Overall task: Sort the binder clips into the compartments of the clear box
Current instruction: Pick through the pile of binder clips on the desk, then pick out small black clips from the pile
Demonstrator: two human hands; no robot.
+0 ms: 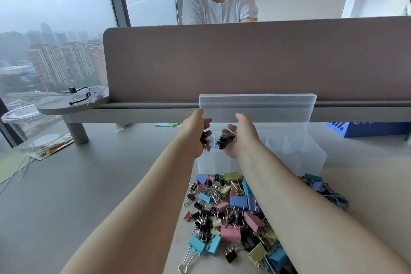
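Cupped right hand (242,138), small black clips (225,139)

the clear box (289,147) is of frosted, half-transparent plastic, smooth, and its raised lid (255,107) looks the same. the binder clips (230,232) have bodies in matt pastel and black paint, with thin wire handles of shiny bare metal. the tabletop (89,184) is smooth, matt grey. the divider panel (244,58) behind looks like matt cloth, with a soft felt-like surface.

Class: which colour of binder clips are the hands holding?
The small black clips, gripped in left hand and right hand over the clear box; pastel clips lie in the pile.
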